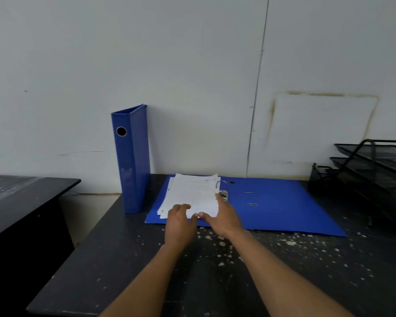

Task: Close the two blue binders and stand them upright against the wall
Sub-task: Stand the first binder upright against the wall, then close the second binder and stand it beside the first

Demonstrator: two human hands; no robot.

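Head view: closed binder upright at wall, done. Open binder flat on bench, paper stack on L cover beside rings. Left hand loose, fingers resting on stack's near edge; right hand at stack's R corner, fingers spread, prob. not gripping, blurred. Tip: square sheets under rings first, then fold R cover over, else pages crease.
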